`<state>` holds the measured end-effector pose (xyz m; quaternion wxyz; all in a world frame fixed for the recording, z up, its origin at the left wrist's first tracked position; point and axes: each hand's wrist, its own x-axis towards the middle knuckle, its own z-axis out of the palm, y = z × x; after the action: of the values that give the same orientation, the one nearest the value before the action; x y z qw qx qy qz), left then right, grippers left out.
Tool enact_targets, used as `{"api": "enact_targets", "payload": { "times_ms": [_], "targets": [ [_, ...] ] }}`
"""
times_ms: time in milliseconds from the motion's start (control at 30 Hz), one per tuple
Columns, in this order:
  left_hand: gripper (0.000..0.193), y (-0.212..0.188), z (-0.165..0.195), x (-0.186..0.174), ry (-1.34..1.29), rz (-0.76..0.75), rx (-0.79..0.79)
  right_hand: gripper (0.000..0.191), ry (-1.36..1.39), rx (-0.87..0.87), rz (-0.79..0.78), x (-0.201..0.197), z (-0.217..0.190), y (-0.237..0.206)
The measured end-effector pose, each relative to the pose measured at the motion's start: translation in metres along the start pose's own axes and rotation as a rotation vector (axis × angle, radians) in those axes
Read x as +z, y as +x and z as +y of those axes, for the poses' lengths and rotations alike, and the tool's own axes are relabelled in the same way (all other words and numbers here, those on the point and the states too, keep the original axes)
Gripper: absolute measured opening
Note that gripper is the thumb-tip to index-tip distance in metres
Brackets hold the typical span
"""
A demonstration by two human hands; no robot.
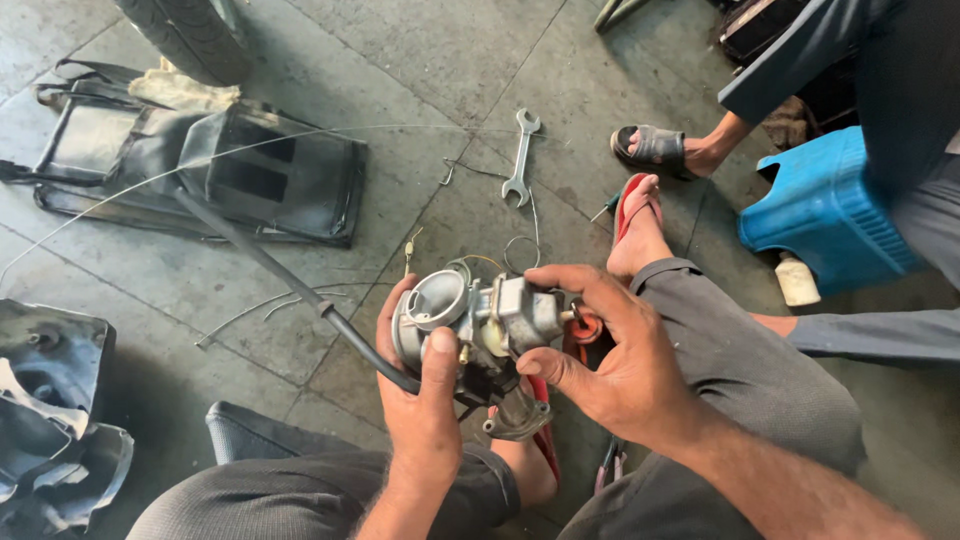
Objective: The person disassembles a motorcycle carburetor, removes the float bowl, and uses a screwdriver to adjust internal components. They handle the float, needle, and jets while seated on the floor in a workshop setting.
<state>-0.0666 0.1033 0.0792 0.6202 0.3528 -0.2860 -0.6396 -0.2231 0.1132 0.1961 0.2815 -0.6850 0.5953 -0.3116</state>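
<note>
Left hand [420, 400] cups from below (thumb up); right hand [610, 350] curls its fingers [560, 280] over.

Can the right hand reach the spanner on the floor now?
Probably not at once: the right hand and left hand both grip the carburettor. The spanner lies uncovered on the floor beyond it.

One head-worn camera looks steeply down, close over the person's knees, onto the concrete floor [420, 60].
</note>
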Motion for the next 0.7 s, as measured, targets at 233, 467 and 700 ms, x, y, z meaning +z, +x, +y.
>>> {"api": "enact_targets", "payload": {
  "times_ms": [233,467,700],
  "targets": [
    [0.076,-0.001,-0.002,-0.001,-0.025,-0.014,-0.015,0.061,-0.112,-0.075,0.025,0.007,-0.002,0.002],
    [0.073,0.000,-0.009,0.002,-0.215,-0.009,-0.099,0.067,-0.102,-0.110,-0.020,0.002,-0.006,0.001],
    [0.059,0.003,-0.014,0.002,-0.415,-0.030,-0.390,0.067,-0.189,-0.173,-0.038,0.001,-0.003,0.000]
  ]
}}
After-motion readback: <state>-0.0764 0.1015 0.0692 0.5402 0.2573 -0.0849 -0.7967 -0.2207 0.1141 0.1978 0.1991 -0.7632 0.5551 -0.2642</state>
